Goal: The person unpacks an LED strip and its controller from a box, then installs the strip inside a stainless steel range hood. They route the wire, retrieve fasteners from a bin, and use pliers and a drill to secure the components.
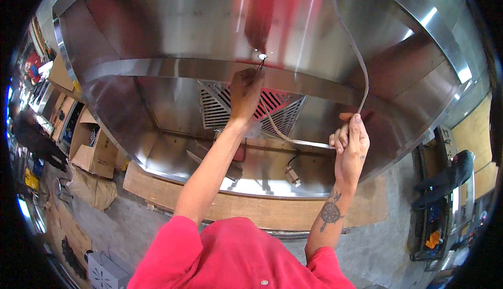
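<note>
A large stainless steel hood-like housing (173, 32) spreads in front of me. My left hand (245, 92) is raised to its inner ledge, fingers pinched around thin dark wire ends (260, 65) just below a small bright hole (262, 56). A pale grey cable (361, 64) hangs from the top and passes into my right hand (350, 137), which is closed on it. From there the cable (309, 143) crosses left and bends up toward my left hand. Behind the left wrist sits a slotted metal grille (215, 113), partly hidden by it.
A small light-coloured block with a wire (292, 175) lies inside the housing's lower part. Wooden board (356, 210) runs beneath its front edge. An open cardboard box (94, 150) and a brown sack (91, 187) stand at left. Shelving (432, 231) is at right.
</note>
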